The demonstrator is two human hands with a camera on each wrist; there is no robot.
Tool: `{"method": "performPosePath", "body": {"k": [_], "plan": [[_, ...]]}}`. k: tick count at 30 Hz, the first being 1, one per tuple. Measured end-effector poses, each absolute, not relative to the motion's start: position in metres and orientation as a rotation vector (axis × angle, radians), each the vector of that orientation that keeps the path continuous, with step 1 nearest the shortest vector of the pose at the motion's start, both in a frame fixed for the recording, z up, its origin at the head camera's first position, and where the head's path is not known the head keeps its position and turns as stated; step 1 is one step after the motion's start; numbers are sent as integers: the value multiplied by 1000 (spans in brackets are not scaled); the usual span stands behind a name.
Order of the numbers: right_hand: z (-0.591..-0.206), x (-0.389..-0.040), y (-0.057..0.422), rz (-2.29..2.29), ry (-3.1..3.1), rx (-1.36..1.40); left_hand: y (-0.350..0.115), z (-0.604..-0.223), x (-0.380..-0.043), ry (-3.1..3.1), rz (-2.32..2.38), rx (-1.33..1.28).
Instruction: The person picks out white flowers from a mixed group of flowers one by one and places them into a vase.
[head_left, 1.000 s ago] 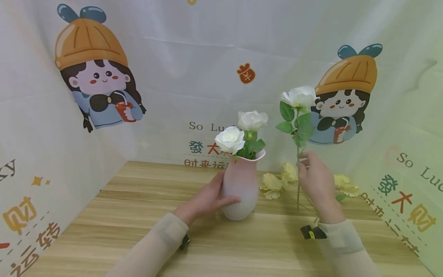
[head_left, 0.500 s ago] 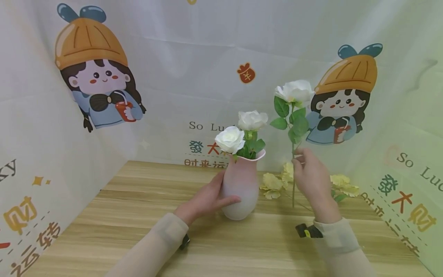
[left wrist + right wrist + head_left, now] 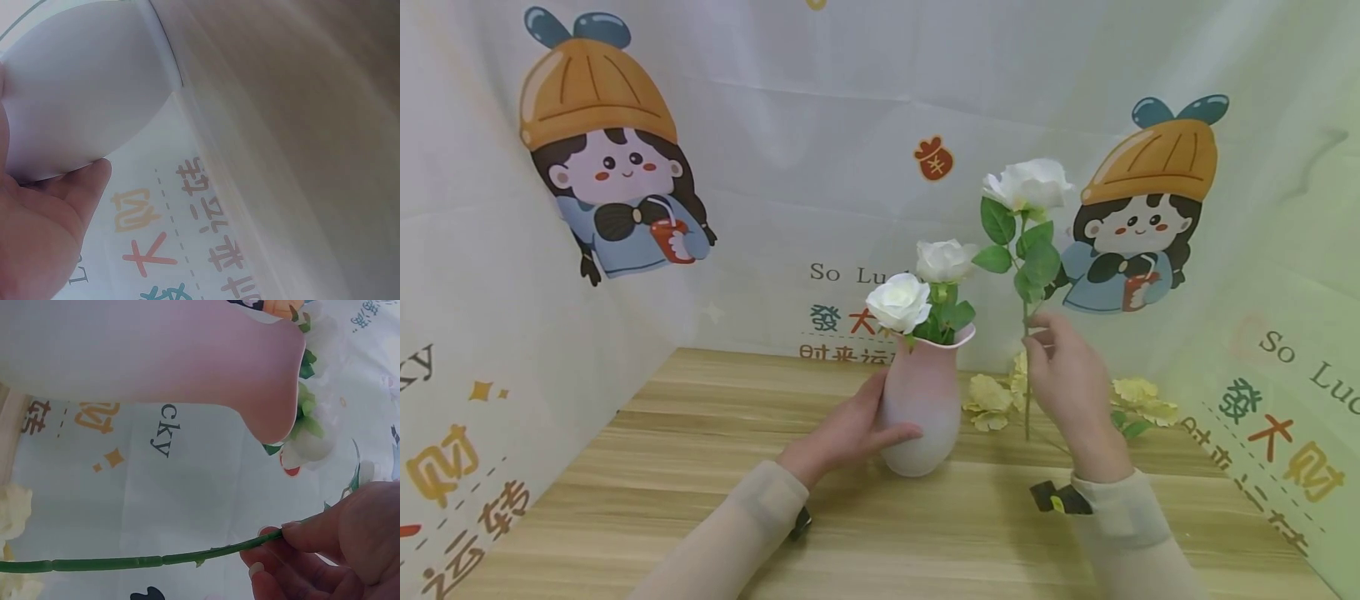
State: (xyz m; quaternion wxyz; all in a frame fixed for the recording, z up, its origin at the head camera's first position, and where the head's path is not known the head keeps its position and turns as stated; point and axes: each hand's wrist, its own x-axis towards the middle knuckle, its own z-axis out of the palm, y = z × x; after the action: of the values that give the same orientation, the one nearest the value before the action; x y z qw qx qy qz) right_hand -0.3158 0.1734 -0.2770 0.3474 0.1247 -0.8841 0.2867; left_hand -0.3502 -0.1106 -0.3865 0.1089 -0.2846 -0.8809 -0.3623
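A pink-and-white vase [image 3: 921,408] with a wavy rim stands upright on the table, and two white roses [image 3: 898,303] lean out of its mouth. My left hand [image 3: 850,429] grips the vase's left side, thumb across the front; its other fingers are partly hidden behind. In the left wrist view the hand [image 3: 47,231] curves round the pale body of the vase [image 3: 94,87]. To the right of the vase, my right hand [image 3: 1071,387] pinches a third white rose [image 3: 1028,185] by its green stem [image 3: 150,561]. That rose is upright, its bloom higher than those in the vase.
Yellow flowers [image 3: 991,402] lie on the wooden table [image 3: 700,467] behind and beside the right hand, with more blooms [image 3: 1146,404] farther right. A printed cloth [image 3: 820,167] hangs at the back and both sides. Black straps [image 3: 1060,498] are on the wrists.
My right hand has moved left and slightly up with the white rose, bringing it closer to the vase. The left hand and the vase have stayed in place.
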Motion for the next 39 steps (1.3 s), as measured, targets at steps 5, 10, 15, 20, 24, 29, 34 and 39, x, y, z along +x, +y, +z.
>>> {"method": "performPosePath", "body": {"k": [5,10,15,20,24,29,34,39], "plan": [[-275,-314,169,753,-2283,334,-110,-387,-351,-2604,-1049,-822],[-273,-312,165,767,-2246,361,-110,-388,-351,-2612,-1027,-814],[-274,-312,162,749,-2189,394,-110,-389,-351,-2612,-1030,-812],[-271,-307,156,778,-2169,418,-110,-388,-351,-2611,-1043,-814],[-269,-303,152,777,-2142,436,-110,-388,-351,-2616,-1049,-815],[-263,-297,150,791,-2082,456,-111,-387,-351,-2609,-1040,-814],[-256,-291,150,833,-1975,462,-111,-388,-351,-2597,-1034,-813],[-253,-289,153,856,-1833,443,-111,-389,-351,-2599,-1037,-807]]}}
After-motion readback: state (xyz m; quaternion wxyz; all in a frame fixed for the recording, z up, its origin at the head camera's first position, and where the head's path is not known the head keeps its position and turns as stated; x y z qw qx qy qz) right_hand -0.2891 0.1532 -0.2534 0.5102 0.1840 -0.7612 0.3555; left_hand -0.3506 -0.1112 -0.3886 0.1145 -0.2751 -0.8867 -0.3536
